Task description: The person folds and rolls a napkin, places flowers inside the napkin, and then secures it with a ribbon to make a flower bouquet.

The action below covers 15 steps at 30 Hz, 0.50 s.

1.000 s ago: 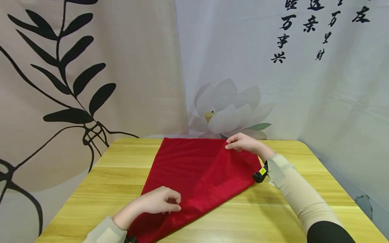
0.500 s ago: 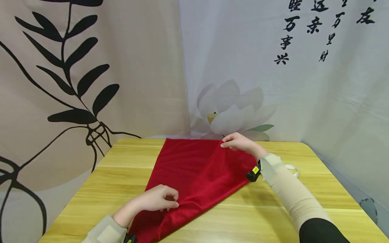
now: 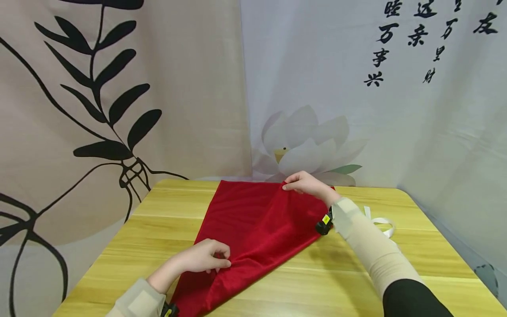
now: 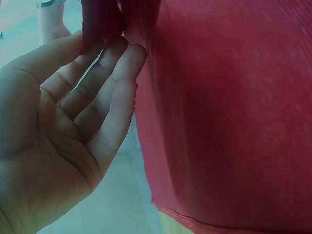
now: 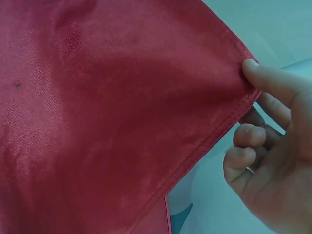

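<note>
A red, satiny cloth [image 3: 253, 224] lies across the table, its near right part folded over toward the far left. My right hand [image 3: 306, 185] pinches a corner at the far edge. In the right wrist view, thumb and fingers hold this stitched corner of the cloth [image 5: 146, 112], with the other fingers curled beneath. Nearer the front left, my left hand [image 3: 203, 256] pinches the cloth along the fold. In the left wrist view a bunched bit of cloth [image 4: 101, 22] sits between thumb and fingertips, and more cloth hangs beside the hand.
A wooden table [image 3: 344, 281] carries the cloth. Beside the right forearm lies a loose white ribbon-like strip [image 3: 383, 224]. Printed fabric hangings [image 3: 198, 88] with leaves, a lotus and characters stand behind the table and at its right.
My right hand has carried the cloth's corner a little leftward, drawing the fold along. The white strip has come into view beside the forearm. My left hand keeps its hold in nearly the same place.
</note>
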### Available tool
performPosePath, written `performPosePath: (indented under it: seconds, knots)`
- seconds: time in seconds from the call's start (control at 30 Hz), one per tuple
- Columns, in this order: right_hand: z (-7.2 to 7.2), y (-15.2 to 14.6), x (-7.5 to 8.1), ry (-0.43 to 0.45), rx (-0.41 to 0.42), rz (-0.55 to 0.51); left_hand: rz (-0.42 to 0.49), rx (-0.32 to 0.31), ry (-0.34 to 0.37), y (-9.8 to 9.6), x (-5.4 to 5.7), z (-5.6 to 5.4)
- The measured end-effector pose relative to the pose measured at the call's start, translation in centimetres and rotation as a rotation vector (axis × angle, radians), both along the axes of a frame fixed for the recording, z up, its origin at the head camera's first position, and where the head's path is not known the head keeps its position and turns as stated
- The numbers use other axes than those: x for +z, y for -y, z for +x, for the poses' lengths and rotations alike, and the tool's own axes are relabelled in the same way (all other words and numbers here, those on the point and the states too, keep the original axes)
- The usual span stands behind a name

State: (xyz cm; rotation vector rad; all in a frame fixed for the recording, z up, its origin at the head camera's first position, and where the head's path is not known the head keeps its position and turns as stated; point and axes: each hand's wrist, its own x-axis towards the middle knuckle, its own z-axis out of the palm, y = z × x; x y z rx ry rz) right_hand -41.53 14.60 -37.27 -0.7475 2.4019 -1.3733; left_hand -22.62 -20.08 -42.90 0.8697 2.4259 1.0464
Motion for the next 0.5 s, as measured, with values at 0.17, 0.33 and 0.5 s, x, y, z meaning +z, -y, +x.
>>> performPosePath:
  seconds: [0.17, 0.33, 0.5]
  knots:
    - [-0.3, 1.1, 0.0, -0.033, -0.013, 0.017, -0.007, 0.021, 0.0, 0.4, 0.0, -0.1]
    - [-0.6, 2.1, 0.0, -0.035, -0.046, 0.006, -0.013, 0.03, -0.004, 0.6, -0.1, -0.2]
    - [-1.0, 2.9, 0.0, -0.018, -0.089, -0.018, -0.015, 0.037, -0.011, 0.9, -0.3, -0.4]
